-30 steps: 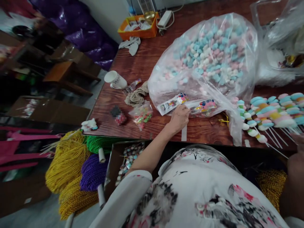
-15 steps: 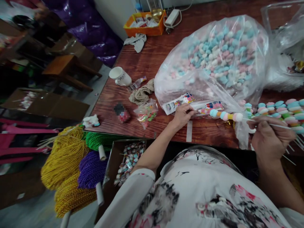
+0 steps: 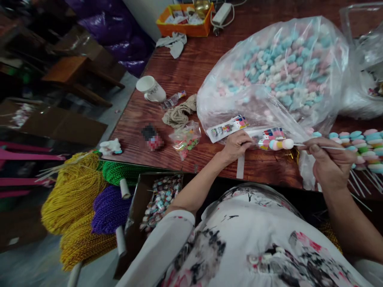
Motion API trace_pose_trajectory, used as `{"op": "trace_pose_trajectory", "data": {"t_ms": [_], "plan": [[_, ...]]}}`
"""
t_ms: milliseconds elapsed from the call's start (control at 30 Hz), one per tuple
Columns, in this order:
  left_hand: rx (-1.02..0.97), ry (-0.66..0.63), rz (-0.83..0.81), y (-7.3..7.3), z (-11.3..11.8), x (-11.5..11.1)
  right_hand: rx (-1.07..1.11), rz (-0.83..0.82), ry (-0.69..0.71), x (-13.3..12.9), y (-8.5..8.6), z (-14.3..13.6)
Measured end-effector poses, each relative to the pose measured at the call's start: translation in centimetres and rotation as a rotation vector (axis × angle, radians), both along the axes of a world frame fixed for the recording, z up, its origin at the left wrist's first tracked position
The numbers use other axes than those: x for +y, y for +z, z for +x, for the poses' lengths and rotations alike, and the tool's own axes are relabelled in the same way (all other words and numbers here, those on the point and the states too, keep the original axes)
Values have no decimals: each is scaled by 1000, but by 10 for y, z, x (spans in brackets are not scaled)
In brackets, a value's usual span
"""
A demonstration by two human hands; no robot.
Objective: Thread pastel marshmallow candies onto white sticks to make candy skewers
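Note:
My right hand [image 3: 332, 161] pinches the white stick of a candy skewer [image 3: 281, 144], whose pastel pieces point left into the mouth of a printed clear wrapper [image 3: 266, 137]. My left hand [image 3: 237, 145] has its fingers pressed together at the wrapper's left part, beside a stack of printed wrappers [image 3: 226, 128]. Behind both hands lies a big clear bag [image 3: 275, 71] of pink, blue and white candies. More finished-looking skewers [image 3: 365, 147] lie in a pile beyond my right hand, their sticks toward me.
On the table [image 3: 185, 75] are a white mug [image 3: 151, 88], a beige cloth [image 3: 179, 112], a small candy bag [image 3: 186, 139] and an orange basket [image 3: 185, 28]. An open box [image 3: 128, 239] of wrapped candies and yellow rope bundles [image 3: 74, 191] stand below the front edge.
My right hand has moved left with the skewer, and its tip is now at the wrapper. My left hand has shifted slightly right. The view has shifted a little.

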State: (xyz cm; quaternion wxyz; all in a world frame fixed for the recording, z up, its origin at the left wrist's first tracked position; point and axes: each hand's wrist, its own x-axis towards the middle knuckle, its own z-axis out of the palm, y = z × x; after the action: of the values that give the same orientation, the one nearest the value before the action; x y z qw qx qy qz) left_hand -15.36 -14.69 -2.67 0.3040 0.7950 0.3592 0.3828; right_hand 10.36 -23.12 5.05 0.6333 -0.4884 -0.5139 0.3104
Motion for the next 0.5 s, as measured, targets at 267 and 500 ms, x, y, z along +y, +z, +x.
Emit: {"op": "trace_pose_trajectory", "data": {"t_ms": [267, 500], "plan": [[95, -42, 136, 18, 1, -4, 236, 29, 56, 4, 3, -1], [209, -281, 49, 34, 16, -20, 213, 68, 38, -1, 7, 0]]}}
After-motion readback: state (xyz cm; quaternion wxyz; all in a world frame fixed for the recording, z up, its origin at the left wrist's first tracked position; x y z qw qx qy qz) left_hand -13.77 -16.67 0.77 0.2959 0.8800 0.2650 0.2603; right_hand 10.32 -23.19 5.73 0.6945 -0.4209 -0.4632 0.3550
